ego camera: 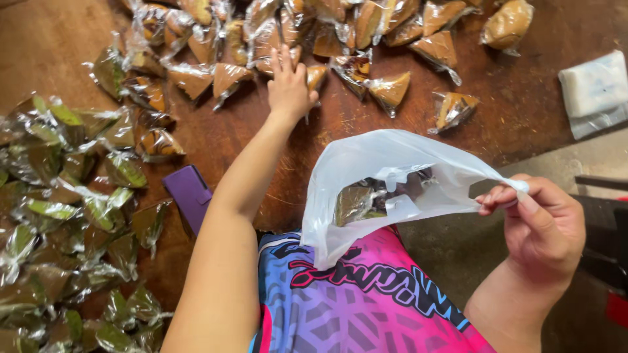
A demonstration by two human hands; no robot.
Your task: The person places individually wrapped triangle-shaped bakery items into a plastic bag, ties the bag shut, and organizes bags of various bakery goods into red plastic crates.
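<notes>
- Left hand reaches far across the bench, fingers spread and pressed down on a wrapped brown triangular cake in the pile at the far edge; it touches the wrapper, but I cannot tell whether it has closed on it.
- Right hand pinches the rim of a thin white plastic bag between thumb and fingertips, keeping the mouth open just above the person's lap. At least 1 wrapped green piece already lies inside.
- Risk, as I judge it: the bag hangs from only 1 pinched edge, so the film could slip free and the mouth collapse or spill.
- Risk: the brown cakes overlap closely, so lifting 1 may drag its neighbours along by their loose wrapper tails.
- Around: a heap of green leaf-coloured wrapped pieces fills the left side; a purple wallet-like case lies just beside the left forearm; a white packet sits at the right edge.
- The left forearm's path back to the bag passes near the purple case.
</notes>
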